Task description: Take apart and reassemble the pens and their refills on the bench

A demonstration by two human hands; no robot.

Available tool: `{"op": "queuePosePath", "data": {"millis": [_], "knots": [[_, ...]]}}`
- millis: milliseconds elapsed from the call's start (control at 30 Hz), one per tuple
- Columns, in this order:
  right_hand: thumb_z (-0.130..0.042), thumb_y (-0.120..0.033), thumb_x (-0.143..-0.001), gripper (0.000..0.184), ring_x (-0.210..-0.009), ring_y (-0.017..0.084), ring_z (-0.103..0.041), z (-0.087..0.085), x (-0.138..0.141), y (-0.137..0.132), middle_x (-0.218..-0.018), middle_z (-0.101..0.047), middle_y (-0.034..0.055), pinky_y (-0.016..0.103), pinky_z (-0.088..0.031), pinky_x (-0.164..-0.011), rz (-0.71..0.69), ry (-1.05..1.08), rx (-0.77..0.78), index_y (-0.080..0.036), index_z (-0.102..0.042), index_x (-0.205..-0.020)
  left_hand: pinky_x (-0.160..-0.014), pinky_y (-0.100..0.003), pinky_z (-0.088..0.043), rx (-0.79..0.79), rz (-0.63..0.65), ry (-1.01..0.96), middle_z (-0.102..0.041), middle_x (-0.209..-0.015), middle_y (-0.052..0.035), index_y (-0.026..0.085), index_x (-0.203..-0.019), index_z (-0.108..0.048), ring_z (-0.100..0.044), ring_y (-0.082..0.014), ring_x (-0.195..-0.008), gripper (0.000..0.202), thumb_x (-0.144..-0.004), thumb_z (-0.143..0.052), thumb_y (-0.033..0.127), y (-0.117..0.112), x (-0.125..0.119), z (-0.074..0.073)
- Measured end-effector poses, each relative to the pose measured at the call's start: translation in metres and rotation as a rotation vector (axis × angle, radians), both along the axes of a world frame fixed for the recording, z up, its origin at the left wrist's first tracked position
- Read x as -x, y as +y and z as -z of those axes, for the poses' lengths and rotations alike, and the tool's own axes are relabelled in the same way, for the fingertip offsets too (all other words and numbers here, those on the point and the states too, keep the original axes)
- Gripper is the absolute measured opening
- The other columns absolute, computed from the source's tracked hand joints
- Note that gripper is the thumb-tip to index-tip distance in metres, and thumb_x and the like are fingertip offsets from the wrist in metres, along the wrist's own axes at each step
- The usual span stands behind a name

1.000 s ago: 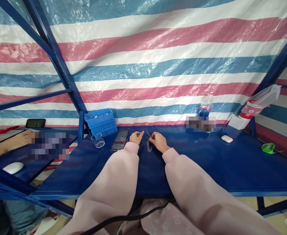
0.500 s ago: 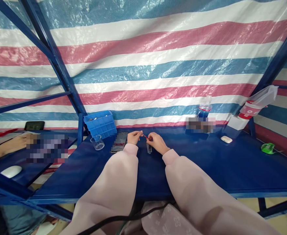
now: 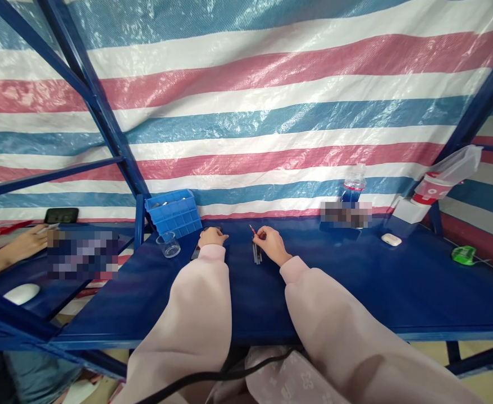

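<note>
The right hand [image 3: 270, 244] is closed in a pinch, and a thin red-tipped stick [image 3: 252, 229] is held between its fingertips. The left hand [image 3: 211, 237] is laid palm down over a smartphone [image 3: 195, 253], of which only a narrow edge can be seen; whether the phone is gripped or merely covered cannot be told. Between the hands, just beside the right one, a small group of slender dark strips [image 3: 256, 253] is laid lengthwise on the blue desk [image 3: 356, 292]. Pale pink sleeves [image 3: 196, 292] cover both forearms.

Just beyond the left hand, a clear plastic beaker [image 3: 168, 245] is placed beside a blue compartmented plastic box [image 3: 173, 213], which is tilted at the back of the desk. Farther right are a water bottle [image 3: 354, 185], a pixelated object [image 3: 345, 214], a white earbud case [image 3: 391, 239], a white carton [image 3: 406, 211], a red-banded cup [image 3: 425, 188] and a small green item [image 3: 463, 255]. On a separate desk section to the left, a co-worker's hand [image 3: 27, 242] is seen near a white computer mouse [image 3: 21, 293]. A striped tarpaulin [image 3: 246, 112] is hung behind a blue steel frame [image 3: 90, 101].
</note>
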State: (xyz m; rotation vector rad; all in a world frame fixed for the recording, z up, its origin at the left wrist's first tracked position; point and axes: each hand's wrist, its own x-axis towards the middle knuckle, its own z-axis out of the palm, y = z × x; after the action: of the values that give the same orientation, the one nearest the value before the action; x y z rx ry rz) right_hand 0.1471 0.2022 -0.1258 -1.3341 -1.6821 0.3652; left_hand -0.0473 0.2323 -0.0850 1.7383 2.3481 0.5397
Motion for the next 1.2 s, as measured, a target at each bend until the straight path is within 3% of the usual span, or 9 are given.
{"op": "queuePosePath", "data": {"millis": [167,333,433,533,667,767,900,1033,1200], "knots": [[-0.056,-0.035,-0.068,0.014,-0.059,0.011,-0.052,-0.007,0.002,-0.007,-0.063,-0.056,-0.0047,0.021,-0.033,-0.054,0.038,0.024,0.093,-0.021,-0.056,-0.066,-0.075,-0.032,-0.046,0.02,-0.002,0.058,-0.065,-0.093,-0.0101,0.022,-0.073,-0.067,-0.051,-0.0275,-0.105,0.016,-0.063,-0.069,0.034,0.001,0.004,0.003],[-0.056,-0.036,-0.067,0.016,-0.059,0.012,-0.053,-0.007,0.007,-0.007,-0.061,-0.057,-0.0044,0.022,-0.036,-0.055,0.04,0.101,0.111,-0.021,-0.058,-0.066,-0.076,-0.031,-0.044,-0.169,0.093,0.032,-0.065,-0.088,-0.0075,0.021,-0.076,-0.067,-0.054,-0.0252,-0.097,0.021,-0.07,-0.062,0.04,0.001,-0.001,0.003],[-0.054,-0.038,-0.068,0.02,-0.06,0.013,-0.053,-0.003,0.009,-0.005,-0.062,-0.058,-0.0028,0.023,-0.039,-0.057,0.021,0.168,0.106,-0.019,-0.059,-0.066,-0.07,-0.026,-0.043,-0.197,0.362,-0.209,-0.066,-0.076,-0.0048,0.018,-0.072,-0.068,-0.058,-0.0193,-0.079,0.034,-0.072,-0.056,0.05,0.0,-0.013,0.004],[-0.054,-0.04,-0.068,0.023,-0.058,0.013,-0.053,0.001,0.01,-0.001,-0.061,-0.058,-0.001,0.023,-0.04,-0.054,-0.015,0.26,0.112,-0.018,-0.059,-0.067,-0.062,-0.023,-0.041,-0.014,0.728,-0.46,-0.064,-0.067,-0.0025,0.015,-0.07,-0.069,-0.056,-0.0154,-0.068,0.042,-0.069,-0.056,0.055,-0.001,-0.025,0.008],[-0.055,-0.038,-0.067,0.022,-0.053,0.013,-0.051,0.003,0.011,0.002,-0.057,-0.056,-0.0001,0.023,-0.04,-0.05,-0.07,0.421,0.12,-0.016,-0.058,-0.065,-0.057,-0.02,-0.038,0.185,0.909,-0.602,-0.064,-0.071,-0.0011,0.015,-0.081,-0.07,-0.052,-0.0118,-0.064,0.039,-0.064,-0.063,0.049,-0.005,-0.033,0.011],[-0.056,-0.036,-0.067,0.021,-0.05,0.012,-0.05,0.002,0.012,0.002,-0.054,-0.054,-0.0005,0.022,-0.04,-0.048,-0.106,0.51,0.107,-0.015,-0.057,-0.063,-0.052,-0.019,-0.035,0.252,0.926,-0.682,-0.063,-0.07,-0.0008,0.015,-0.085,-0.069,-0.048,-0.0087,-0.057,0.035,-0.064,-0.066,0.043,-0.008,-0.035,0.009],[-0.057,-0.037,-0.069,0.022,-0.048,0.012,-0.05,0.003,0.014,0.002,-0.054,-0.054,-0.0004,0.022,-0.039,-0.046,-0.17,0.569,0.117,-0.015,-0.057,-0.066,-0.044,-0.018,-0.029,0.277,0.852,-0.723,-0.057,-0.059,0.0005,0.013,-0.076,-0.068,-0.041,-0.0058,-0.048,0.029,-0.065,-0.065,0.039,-0.009,-0.035,0.007],[-0.057,-0.037,-0.07,0.022,-0.049,0.011,-0.049,0.006,0.016,0.002,-0.053,-0.053,-0.0008,0.022,-0.039,-0.047,-0.189,0.558,0.096,-0.015,-0.058,-0.067,-0.041,-0.017,-0.023,0.287,0.757,-0.722,-0.043,-0.045,0.0045,0.012,-0.067,-0.064,-0.035,-0.0045,-0.041,0.031,-0.067,-0.06,0.043,-0.008,-0.035,0.007],[-0.055,-0.04,-0.072,0.025,-0.053,0.013,-0.051,0.006,0.015,0.003,-0.058,-0.056,0.0001,0.023,-0.04,-0.051,-0.166,0.48,0.108,-0.016,-0.059,-0.071,-0.04,-0.017,-0.024,0.27,0.693,-0.699,-0.045,-0.047,0.004,0.013,-0.064,-0.06,-0.036,-0.0048,-0.042,0.031,-0.066,-0.057,0.043,-0.007,-0.036,0.007]]}}
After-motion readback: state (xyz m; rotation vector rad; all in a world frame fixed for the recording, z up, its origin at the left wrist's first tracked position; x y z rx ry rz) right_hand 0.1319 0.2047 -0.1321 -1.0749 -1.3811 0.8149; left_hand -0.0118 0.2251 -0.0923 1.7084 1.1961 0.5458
